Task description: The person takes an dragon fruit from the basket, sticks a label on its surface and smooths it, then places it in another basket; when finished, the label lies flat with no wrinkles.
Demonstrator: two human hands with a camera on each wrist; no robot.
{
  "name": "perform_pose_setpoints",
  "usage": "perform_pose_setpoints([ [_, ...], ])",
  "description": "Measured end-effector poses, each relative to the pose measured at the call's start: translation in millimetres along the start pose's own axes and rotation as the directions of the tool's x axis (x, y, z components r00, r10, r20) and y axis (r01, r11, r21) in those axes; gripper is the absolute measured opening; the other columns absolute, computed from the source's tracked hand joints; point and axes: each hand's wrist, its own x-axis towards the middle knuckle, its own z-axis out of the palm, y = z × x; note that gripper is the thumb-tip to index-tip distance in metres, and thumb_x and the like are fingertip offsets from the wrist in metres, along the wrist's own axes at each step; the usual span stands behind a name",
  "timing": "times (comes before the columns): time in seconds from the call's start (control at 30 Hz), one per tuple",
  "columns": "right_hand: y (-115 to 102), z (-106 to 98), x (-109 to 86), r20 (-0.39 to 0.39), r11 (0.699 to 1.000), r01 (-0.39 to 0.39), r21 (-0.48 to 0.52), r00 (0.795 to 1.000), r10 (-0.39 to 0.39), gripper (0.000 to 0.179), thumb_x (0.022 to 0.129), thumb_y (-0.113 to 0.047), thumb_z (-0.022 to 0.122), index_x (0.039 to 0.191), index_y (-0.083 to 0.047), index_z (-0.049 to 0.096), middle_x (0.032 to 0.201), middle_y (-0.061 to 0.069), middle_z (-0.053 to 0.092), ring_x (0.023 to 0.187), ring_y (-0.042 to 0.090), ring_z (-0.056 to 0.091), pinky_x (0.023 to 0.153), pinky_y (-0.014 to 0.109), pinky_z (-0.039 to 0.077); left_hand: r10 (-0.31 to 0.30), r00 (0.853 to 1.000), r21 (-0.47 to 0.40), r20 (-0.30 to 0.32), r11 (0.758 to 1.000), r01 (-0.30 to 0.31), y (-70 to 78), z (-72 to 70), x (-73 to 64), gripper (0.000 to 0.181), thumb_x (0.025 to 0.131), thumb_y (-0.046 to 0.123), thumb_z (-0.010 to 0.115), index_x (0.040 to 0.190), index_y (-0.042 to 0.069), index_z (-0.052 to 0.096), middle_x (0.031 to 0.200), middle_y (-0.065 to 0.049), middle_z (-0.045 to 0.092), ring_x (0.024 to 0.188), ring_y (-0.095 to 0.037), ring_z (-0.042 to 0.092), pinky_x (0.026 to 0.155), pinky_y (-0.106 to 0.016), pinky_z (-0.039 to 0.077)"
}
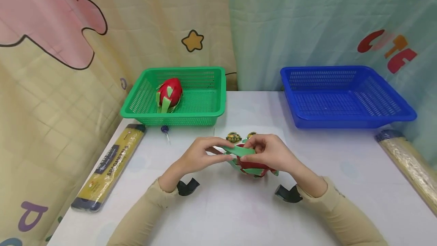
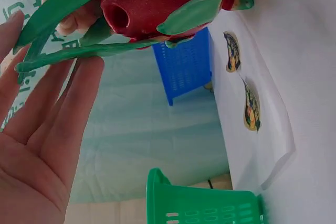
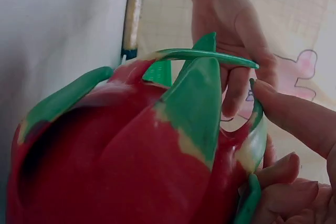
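A red toy dragon fruit [image 1: 256,165] with green leaf tips lies on the white table between the hands. My right hand [image 1: 273,154] pinches one of its green leaves [image 3: 256,129] between thumb and fingers. The left hand [image 1: 198,155] is at the leafy end, its thumb and fairly straight fingers on either side of the leaf tips. In the left wrist view, long leaves [image 2: 79,52] reach over those fingers, and a round hole shows in the fruit's red end [image 2: 116,17]. The fruit's far side is hidden.
Behind stand a green basket [image 1: 174,116] holding another dragon fruit [image 1: 172,91] and a blue basket [image 1: 341,121]. A lollipop [image 1: 165,129] lies before the green one. Spaghetti packs lie at the left [image 1: 110,166] and right [image 1: 409,162]. Round stickers [image 1: 233,137] are on the table.
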Motion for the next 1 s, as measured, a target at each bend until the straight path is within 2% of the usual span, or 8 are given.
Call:
perform_pose_setpoints([
  [0.1,4.7,3.8,-0.4,-0.025,0.998,0.041,0.045,0.999,-0.039,0.028,0.071,-0.029,0.083,0.092,-0.016,0.07,0.062,-0.002,0.052,0.056,0.013,0.048,0.049,0.025,0.04,-0.058,0.997,-0.029,-0.057,0.998,0.056,3.0,-1.5,0.8,0.014,0.078,-0.005,0.072,0.091,-0.004,0.067,0.088,-0.014,0.068,0.083,-0.023,0.066,0.069,-0.035,0.055],
  [0.2,11.9,4.6,-0.1,-0.037,0.977,0.157,0.143,0.988,-0.153,0.034,0.074,-0.021,0.081,0.104,-0.012,0.069,0.069,0.001,0.056,0.057,0.014,0.05,0.049,0.024,0.042,-0.136,0.985,-0.071,-0.103,0.989,0.129,3.1,-3.8,0.8,0.012,0.076,-0.007,0.073,0.082,-0.005,0.063,0.079,-0.012,0.065,0.073,-0.026,0.066,0.066,-0.035,0.055],
  [0.37,32.7,1.3,0.4,-0.138,0.893,0.392,0.22,0.919,-0.369,0.053,0.068,-0.003,0.083,0.116,-0.003,0.062,0.105,0.01,0.062,0.086,0.018,0.058,0.072,0.029,0.051,-0.22,0.973,-0.119,-0.074,0.97,0.21,-3.8,-9.5,-1.6,0.022,0.075,-0.006,0.074,0.09,-0.004,0.058,0.08,-0.012,0.06,0.071,-0.026,0.064,0.069,-0.035,0.055],
  [0.43,38.9,-1.6,-3.4,-0.16,0.886,0.424,0.187,0.903,-0.399,0.061,0.064,-0.003,0.085,0.119,-0.003,0.06,0.118,0.01,0.059,0.103,0.017,0.055,0.084,0.032,0.048,-0.225,0.974,-0.116,-0.026,0.968,0.22,-12.8,-11.7,-4.5,0.027,0.076,-0.002,0.075,0.098,-0.002,0.059,0.084,-0.012,0.061,0.073,-0.022,0.065,0.073,-0.035,0.055],
  [0.57,60.0,-6.0,-16.2,-0.04,0.916,0.382,0.123,0.924,-0.38,0.085,0.06,-0.014,0.09,0.133,-0.007,0.048,0.135,0.006,0.046,0.122,0.018,0.042,0.099,0.038,0.037,-0.218,0.97,-0.087,0.104,0.97,0.228,-31.7,-17.2,-10.6,0.021,0.08,0.008,0.075,0.098,0.002,0.066,0.086,-0.006,0.063,0.075,-0.017,0.064,0.074,-0.032,0.054],
  [0.77,84.2,-3.0,-29.3,0.224,0.963,0.237,0.129,0.939,-0.262,0.099,0.064,-0.029,0.088,0.145,-0.02,0.031,0.141,0.0,0.039,0.125,0.02,0.042,0.098,0.047,0.039,-0.28,0.912,0.036,0.301,0.958,0.283,-32.5,-29.8,-15.0,0.008,0.083,0.009,0.071,0.083,0.007,0.063,0.081,-0.002,0.062,0.082,-0.015,0.059,0.078,-0.031,0.053],
  [0.87,86.0,1.2,-28.7,0.223,0.967,0.214,0.141,0.944,-0.241,0.084,0.071,-0.031,0.083,0.141,-0.022,0.038,0.136,-0.003,0.046,0.12,0.017,0.047,0.092,0.04,0.046,-0.278,0.902,0.127,0.331,0.96,0.249,-32.3,-29.6,-16.0,0.02,0.081,0.015,0.074,0.094,0.007,0.06,0.093,-0.003,0.06,0.093,-0.018,0.057,0.086,-0.036,0.05],
  [1.0,85.9,5.0,-28.0,0.17,0.956,0.246,0.161,0.947,-0.272,0.07,0.075,-0.028,0.08,0.136,-0.016,0.047,0.132,0.001,0.051,0.115,0.017,0.051,0.082,0.033,0.051,-0.267,0.91,0.203,0.317,0.956,0.21,-34.2,-15.7,-13.9,0.063,0.074,0.035,0.08,0.122,0.011,0.05,0.122,-0.004,0.052,0.115,-0.021,0.048,0.095,-0.041,0.044],
])
